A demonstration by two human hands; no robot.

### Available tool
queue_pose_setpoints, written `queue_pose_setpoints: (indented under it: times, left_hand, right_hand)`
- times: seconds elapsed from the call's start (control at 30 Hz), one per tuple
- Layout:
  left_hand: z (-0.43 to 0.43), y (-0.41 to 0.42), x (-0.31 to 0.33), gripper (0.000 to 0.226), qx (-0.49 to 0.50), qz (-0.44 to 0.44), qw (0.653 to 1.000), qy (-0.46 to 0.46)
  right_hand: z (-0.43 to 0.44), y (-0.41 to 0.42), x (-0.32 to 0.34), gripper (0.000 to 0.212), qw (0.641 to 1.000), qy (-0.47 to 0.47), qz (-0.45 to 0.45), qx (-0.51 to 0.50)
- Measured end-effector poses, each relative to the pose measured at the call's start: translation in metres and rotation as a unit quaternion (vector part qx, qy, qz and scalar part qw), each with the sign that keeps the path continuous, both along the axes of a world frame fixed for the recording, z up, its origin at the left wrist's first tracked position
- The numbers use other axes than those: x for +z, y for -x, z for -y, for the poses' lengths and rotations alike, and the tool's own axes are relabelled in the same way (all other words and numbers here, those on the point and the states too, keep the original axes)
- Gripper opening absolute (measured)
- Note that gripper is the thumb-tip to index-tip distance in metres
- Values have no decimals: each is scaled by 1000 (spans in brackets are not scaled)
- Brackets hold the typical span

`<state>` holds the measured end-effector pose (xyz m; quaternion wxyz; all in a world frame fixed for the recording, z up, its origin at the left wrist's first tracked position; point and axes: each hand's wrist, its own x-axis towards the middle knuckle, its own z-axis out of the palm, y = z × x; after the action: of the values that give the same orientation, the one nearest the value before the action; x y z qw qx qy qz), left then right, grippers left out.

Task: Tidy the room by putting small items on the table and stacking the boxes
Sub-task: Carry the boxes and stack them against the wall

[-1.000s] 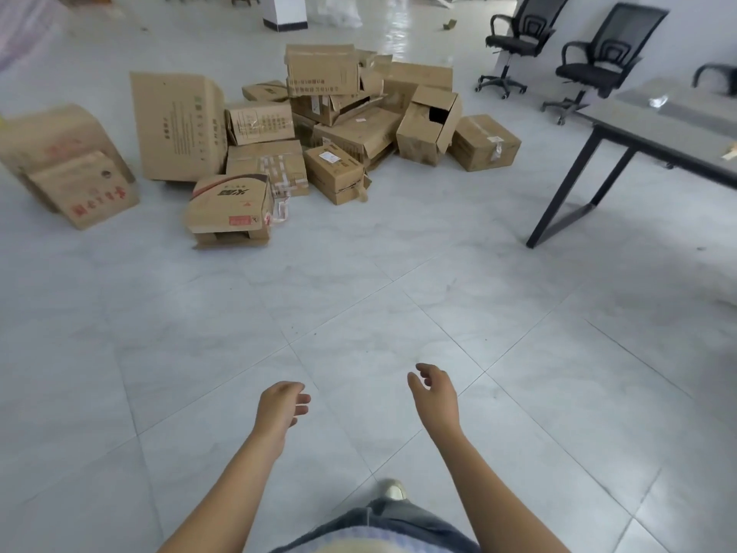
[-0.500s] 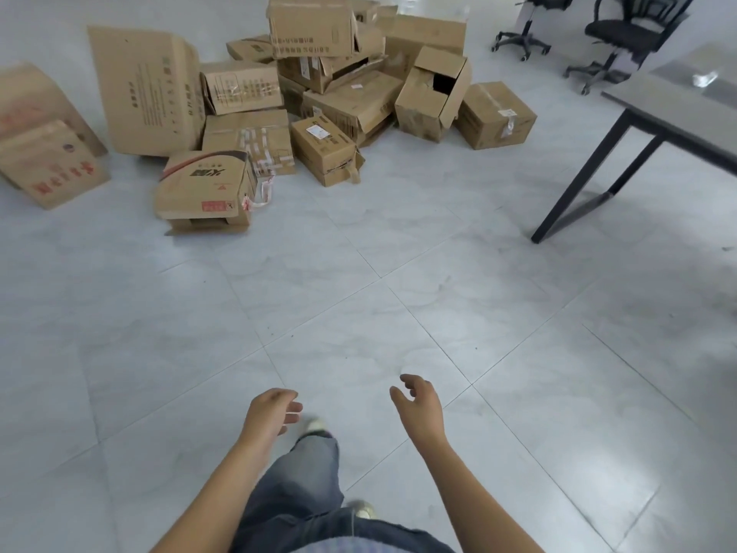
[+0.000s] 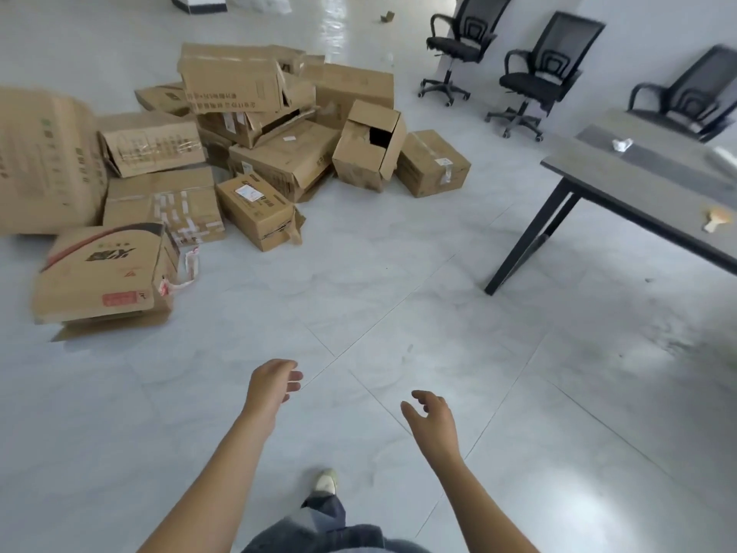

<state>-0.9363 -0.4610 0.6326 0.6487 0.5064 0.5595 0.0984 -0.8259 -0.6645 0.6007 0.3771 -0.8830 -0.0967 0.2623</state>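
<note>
Both my hands hang empty, left hand (image 3: 271, 387) and right hand (image 3: 432, 419) with fingers loosely curled, above pale floor tiles (image 3: 399, 273); jumbled brown cardboard boxes (image 3: 247, 153) ahead, grey black-legged table (image 3: 638, 185) right.

Bright, soft daylight fills the room, strongest from 12 o'clock, where the floor (image 3: 399, 293) shines with white glare. A second pale sheen lies at 5 o'clock. Shadows are faint, with a dim grey patch under the table (image 3: 638, 181) at 3 o'clock. The centre is fairly sharp. The box (image 3: 44, 161) at 9 o'clock and the chair (image 3: 694, 93) at 2 o'clock are smeared. Tile lines bow toward the edges.
</note>
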Motion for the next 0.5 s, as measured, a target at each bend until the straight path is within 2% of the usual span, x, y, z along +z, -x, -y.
queue_pose_setpoints:
  times: [0.1, 0.27, 0.5]
  left_hand:
    - [-18, -47, 4, 12, -34, 9, 999, 8]
    - [-20, -81, -20, 11, -86, -38, 993, 65]
    - [-78, -167, -24, 14, -30, -47, 998, 26]
  right_hand:
    - [-24, -21, 0, 37, 1000, 6, -12, -16]
    - [-40, -60, -9, 38, 999, 27, -25, -24]
    - [-97, -179, -15, 40, 1000, 1, -16, -4]
